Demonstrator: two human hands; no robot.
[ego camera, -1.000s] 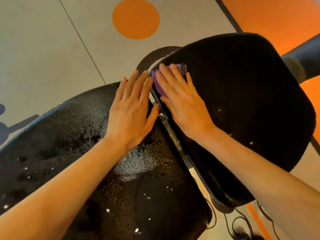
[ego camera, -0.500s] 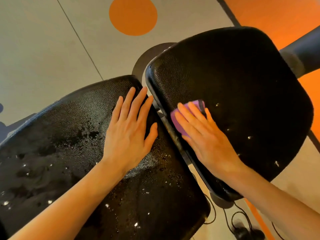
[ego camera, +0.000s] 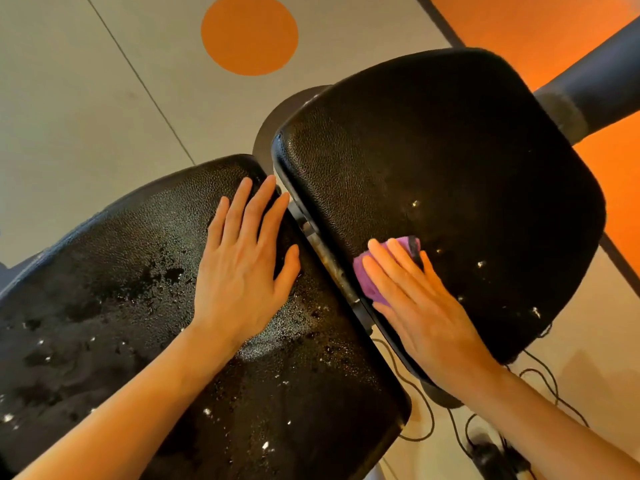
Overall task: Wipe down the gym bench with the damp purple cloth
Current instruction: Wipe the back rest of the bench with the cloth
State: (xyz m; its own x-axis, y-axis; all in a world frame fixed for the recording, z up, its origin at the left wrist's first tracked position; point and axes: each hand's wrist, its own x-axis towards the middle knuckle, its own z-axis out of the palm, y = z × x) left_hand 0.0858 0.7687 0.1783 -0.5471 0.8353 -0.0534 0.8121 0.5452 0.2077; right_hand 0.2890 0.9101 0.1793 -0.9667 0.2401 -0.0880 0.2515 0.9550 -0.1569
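Floor (ego camera: 86,98) of pale grey fills the background, crossed by thin dark seams, with an orange circle (ego camera: 249,34) painted at the top and an orange zone (ego camera: 540,26) at the upper right. Over it stands the gym bench, its two black textured pads split by a narrow gap showing a metal bar (ego camera: 329,261). The left pad (ego camera: 104,306) glistens with droplets and wet patches; the right pad (ego camera: 467,161) carries only a few scattered drops. Black cables (ego camera: 426,414) trail on the floor below the pads. The left hand (ego camera: 242,271) lies flat on the left pad, fingers straight and slightly spread, holding nothing. The right hand (ego camera: 422,306) presses flat, fingers straight and together, on the purple cloth (ego camera: 367,275), which sits on the right pad's near-left edge, just beside the gap.
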